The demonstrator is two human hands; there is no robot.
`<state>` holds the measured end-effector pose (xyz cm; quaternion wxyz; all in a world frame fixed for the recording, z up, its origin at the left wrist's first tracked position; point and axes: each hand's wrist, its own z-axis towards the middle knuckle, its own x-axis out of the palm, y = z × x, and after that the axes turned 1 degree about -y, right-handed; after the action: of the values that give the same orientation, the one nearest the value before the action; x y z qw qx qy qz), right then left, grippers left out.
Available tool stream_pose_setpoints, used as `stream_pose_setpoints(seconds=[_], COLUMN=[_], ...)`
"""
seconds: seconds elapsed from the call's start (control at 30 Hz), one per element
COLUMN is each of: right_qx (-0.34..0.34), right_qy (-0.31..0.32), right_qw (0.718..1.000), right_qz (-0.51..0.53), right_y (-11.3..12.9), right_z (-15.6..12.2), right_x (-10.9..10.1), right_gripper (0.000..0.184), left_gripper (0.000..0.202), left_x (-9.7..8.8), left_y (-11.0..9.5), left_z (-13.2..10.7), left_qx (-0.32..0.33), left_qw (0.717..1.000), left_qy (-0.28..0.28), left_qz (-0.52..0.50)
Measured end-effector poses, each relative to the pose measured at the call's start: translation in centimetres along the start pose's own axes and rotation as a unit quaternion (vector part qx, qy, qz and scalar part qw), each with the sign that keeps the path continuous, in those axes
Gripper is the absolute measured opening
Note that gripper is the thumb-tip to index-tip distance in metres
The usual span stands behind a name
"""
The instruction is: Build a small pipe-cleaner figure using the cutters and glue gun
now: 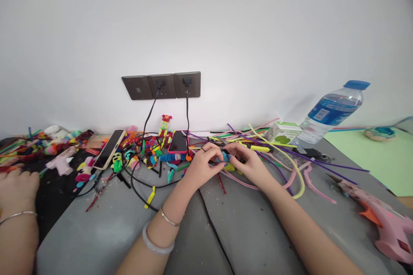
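Observation:
My left hand (204,164) and my right hand (247,162) meet over the grey table cover (258,232), fingers pinched together on a small blue fuzzy piece (223,157) held between them. Both hands are closed on it. Long pipe cleaners (292,167) in purple, pink and yellow lie just behind and to the right of my hands. A short red stick (221,184) lies on the cover under my hands.
A pink glue gun (380,219) lies at the right edge. A water bottle (329,114) and a small green-white carton (283,132) stand behind. Two phones (109,148) (178,142) charge from wall sockets (161,86). Colourful craft bits (145,150) clutter the left. Another person's hand (17,187) rests far left.

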<state>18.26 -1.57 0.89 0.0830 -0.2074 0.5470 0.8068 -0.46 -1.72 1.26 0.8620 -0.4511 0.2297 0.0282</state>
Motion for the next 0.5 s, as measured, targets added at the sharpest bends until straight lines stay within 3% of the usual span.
stream_pose_setpoints(seconds=[0.27, 0.5], right_qx=[0.008, 0.0], right_qy=[0.006, 0.015], right_qw=[0.999, 1.0], right_qz=[0.044, 0.018], right_y=[-0.21, 0.15], right_z=[-0.04, 0.04], right_x=[-0.2, -0.06], right_gripper=[0.027, 0.03], left_gripper=[0.019, 0.019], left_x=[0.22, 0.12], left_y=[0.42, 0.32], left_z=[0.24, 0.2], left_qx=[-0.035, -0.03], left_qw=[0.998, 0.998], left_qy=[-0.054, -0.049], left_qz=[-0.006, 0.0])
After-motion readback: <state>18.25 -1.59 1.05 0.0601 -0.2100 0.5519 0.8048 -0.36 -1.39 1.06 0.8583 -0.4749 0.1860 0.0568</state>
